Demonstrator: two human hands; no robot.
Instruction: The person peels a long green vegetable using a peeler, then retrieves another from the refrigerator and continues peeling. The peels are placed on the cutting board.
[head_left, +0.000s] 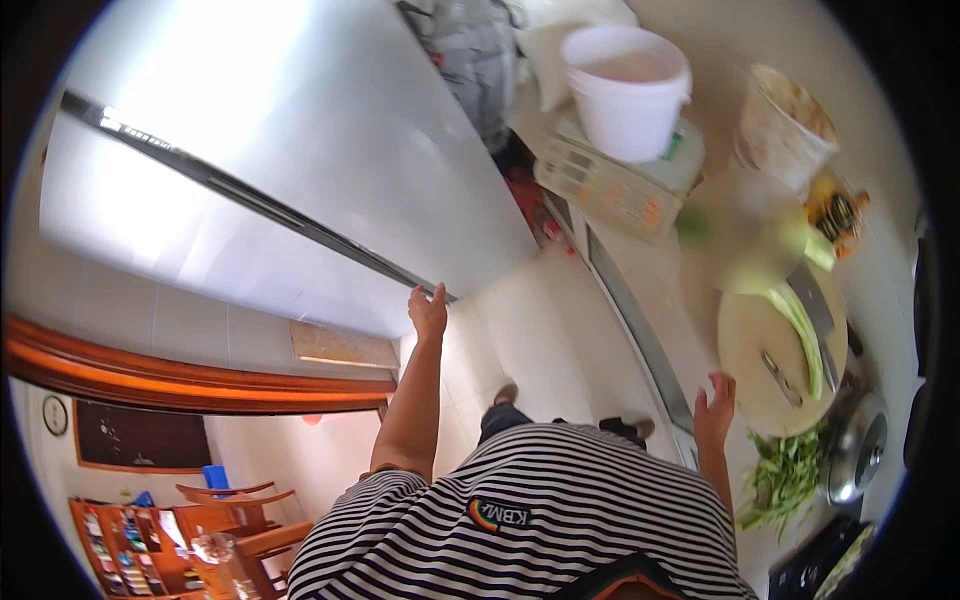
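My left hand reaches forward to the dark seam between the doors of a silver refrigerator. Its fingers are apart at the seam's near end; whether they touch it I cannot tell. My right hand, fingers apart and holding nothing, is by the counter edge, left of a round cutting board. A pale green stalk, a cleaver blade and a small metal kitchen tool lie on the board. Cut leafy greens are heaped just below it.
A white plastic bucket stands on a kitchen scale. Behind the board are a blurred round shape and a stained, pale container. A metal pot lid is at the right. An orange wooden door frame crosses the left.
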